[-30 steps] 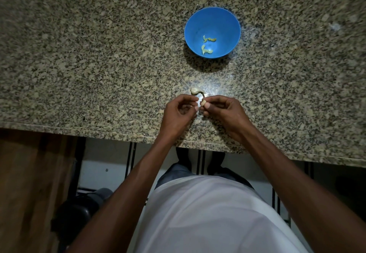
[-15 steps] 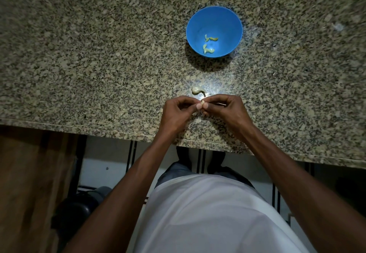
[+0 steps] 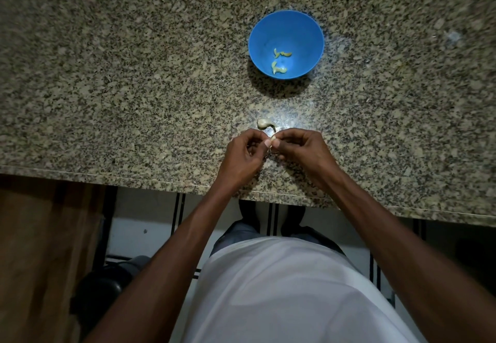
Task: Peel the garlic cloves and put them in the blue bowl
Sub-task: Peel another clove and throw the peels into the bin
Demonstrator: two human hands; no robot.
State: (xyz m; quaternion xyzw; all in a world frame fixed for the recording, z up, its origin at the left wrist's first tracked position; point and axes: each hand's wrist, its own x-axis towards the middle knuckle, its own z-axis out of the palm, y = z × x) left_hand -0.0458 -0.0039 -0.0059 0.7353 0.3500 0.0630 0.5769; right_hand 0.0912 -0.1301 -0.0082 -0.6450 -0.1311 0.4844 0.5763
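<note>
From the head view, the left hand and the right hand meet over the near part of the speckled granite tabletop. Both grips are clenched on 1 small garlic clove, pinched between the thumbs and fingertips of the 2 hands; only a pale tip of it shows. Just beyond the hands, another garlic clove with a curled tail lies on the tabletop. Farther back stands the blue bowl, upright, with a few pale yellow-green peeled pieces in its bottom. A white shirt fills the lower view.
</note>
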